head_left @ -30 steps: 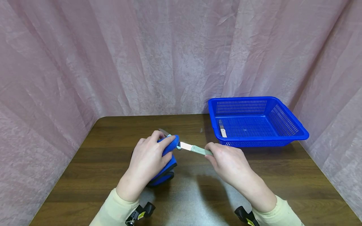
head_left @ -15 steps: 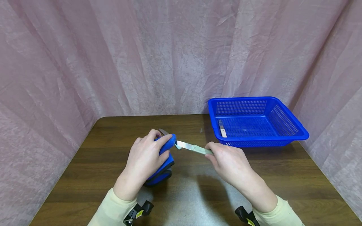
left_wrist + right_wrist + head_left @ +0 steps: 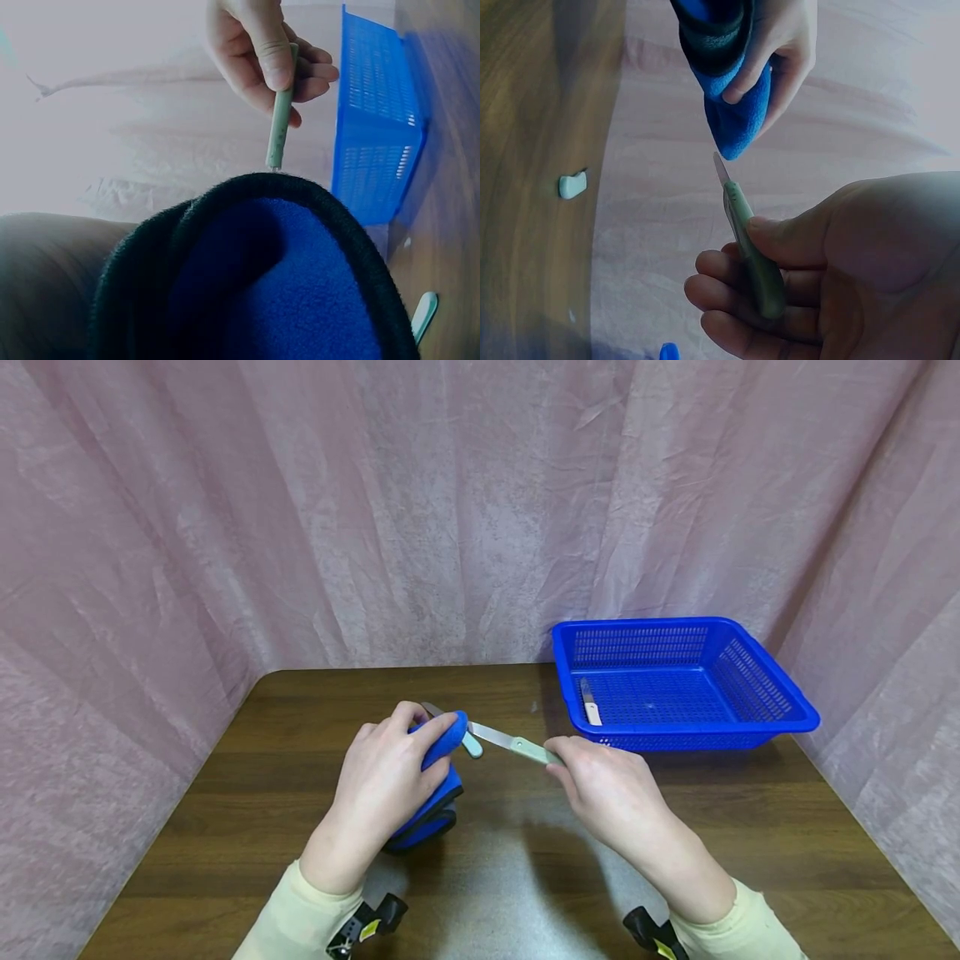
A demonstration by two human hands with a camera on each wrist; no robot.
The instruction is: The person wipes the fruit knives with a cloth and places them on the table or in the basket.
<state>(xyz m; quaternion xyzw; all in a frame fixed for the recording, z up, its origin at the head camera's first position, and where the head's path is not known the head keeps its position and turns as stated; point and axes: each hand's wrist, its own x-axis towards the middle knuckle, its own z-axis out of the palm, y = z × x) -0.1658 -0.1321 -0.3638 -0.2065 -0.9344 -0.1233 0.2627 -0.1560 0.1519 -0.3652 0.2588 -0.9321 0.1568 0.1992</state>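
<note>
My left hand (image 3: 382, 777) grips a bunched blue cloth (image 3: 431, 814) with black edging above the table, thumb and fingers pinching a fold of it. My right hand (image 3: 607, 789) holds a knife (image 3: 528, 748) by its pale green handle, blade pointing left at the pinched fold. In the right wrist view the blade tip lies right by the cloth (image 3: 739, 127); whether they touch I cannot tell. A second knife (image 3: 472, 745) with a pale mint handle lies on the table behind the cloth, partly hidden by it and my left hand.
At the back right stands a blue perforated basket (image 3: 697, 727), with a white-handled knife (image 3: 591, 706) at its left end. The wooden table (image 3: 262, 793) reaches back to a pink curtain (image 3: 450, 527).
My left hand and the cloth have shifted slightly left, baring more of the blade. The right hand's knife has tilted a little, its blade end rising in the head view.
</note>
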